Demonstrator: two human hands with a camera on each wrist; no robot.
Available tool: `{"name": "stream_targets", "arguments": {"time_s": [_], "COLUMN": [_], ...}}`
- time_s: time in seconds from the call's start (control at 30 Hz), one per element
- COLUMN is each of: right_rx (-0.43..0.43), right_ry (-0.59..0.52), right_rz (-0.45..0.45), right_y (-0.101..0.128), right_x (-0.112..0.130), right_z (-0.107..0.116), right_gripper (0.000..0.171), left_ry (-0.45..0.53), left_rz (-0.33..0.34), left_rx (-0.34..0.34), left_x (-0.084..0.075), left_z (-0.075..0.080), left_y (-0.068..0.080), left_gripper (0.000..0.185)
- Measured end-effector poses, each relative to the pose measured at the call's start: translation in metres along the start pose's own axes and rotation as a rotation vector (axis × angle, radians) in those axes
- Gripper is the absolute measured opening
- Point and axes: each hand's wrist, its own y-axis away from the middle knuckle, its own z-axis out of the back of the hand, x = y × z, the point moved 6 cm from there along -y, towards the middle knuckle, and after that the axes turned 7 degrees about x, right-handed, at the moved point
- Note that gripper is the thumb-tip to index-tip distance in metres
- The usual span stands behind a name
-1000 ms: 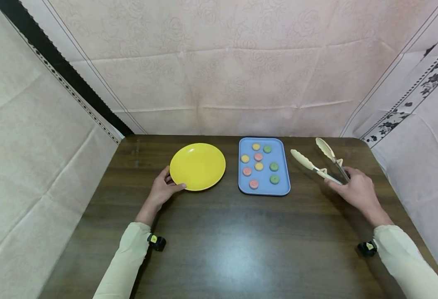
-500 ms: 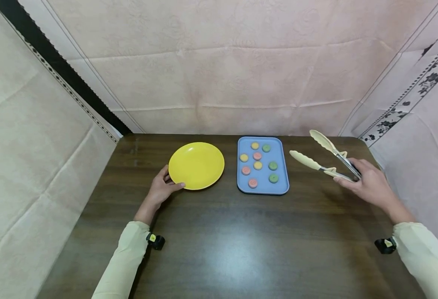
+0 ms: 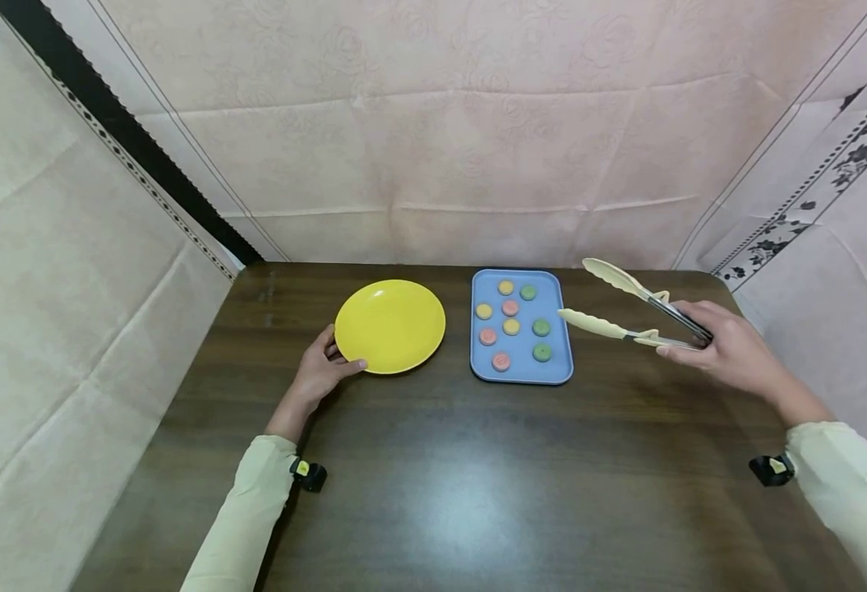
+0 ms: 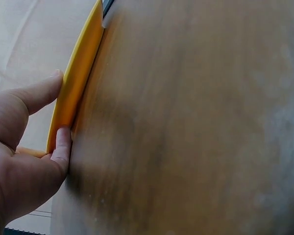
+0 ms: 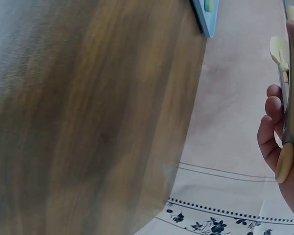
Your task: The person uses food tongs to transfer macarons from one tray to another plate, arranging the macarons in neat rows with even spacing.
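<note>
My left hand (image 3: 322, 367) holds the near left rim of a round yellow plate (image 3: 390, 326), thumb on the edge and fingers at its side. In the left wrist view the plate (image 4: 78, 78) shows edge-on, close over the wood. My right hand (image 3: 729, 349) grips a pair of tongs (image 3: 673, 312) with cream tips and metal arms. The tongs are spread, with nothing between their tips. One tip overlaps the right edge of a blue tray (image 3: 522, 374) in the head view. Several round cookie-like pieces in yellow, pink and green, such as a green one (image 3: 541, 353), lie on the tray.
Plate and tray rest toward the back of a dark wooden table (image 3: 403, 493). Pale patterned cloth (image 3: 477, 164) hangs behind the table and along both sides.
The right hand has lifted the tongs and spread them wider. It first shifted right, then their tips swung left to the tray. The left hand and plate have stayed put.
</note>
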Motion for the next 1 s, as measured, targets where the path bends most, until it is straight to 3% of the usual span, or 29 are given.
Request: {"name": "stream_targets", "arguments": {"time_s": [0.2, 0.57, 0.9, 1.0], "right_rx": [0.025, 0.131, 0.13, 0.139], "right_ry": [0.042, 0.018, 0.032, 0.034], "right_rz": [0.013, -0.008, 0.088, 0.095], "right_y": [-0.005, -0.003, 0.002, 0.002], "right_x": [0.006, 0.009, 0.013, 0.015], "right_z": [0.0, -0.025, -0.042, -0.043], "right_gripper": [0.07, 0.063, 0.053, 0.053], "left_ry": [0.0, 0.016, 0.011, 0.014], "left_rz": [0.007, 0.033, 0.057, 0.045], "left_rx": [0.005, 0.016, 0.038, 0.028], "left_x": [0.001, -0.001, -0.024, -0.014], "left_z": [-0.002, 0.0, -0.005, -0.003], "left_y": [0.0, 0.001, 0.014, 0.009], "left_gripper": [0.104, 0.105, 0.102, 0.104]}}
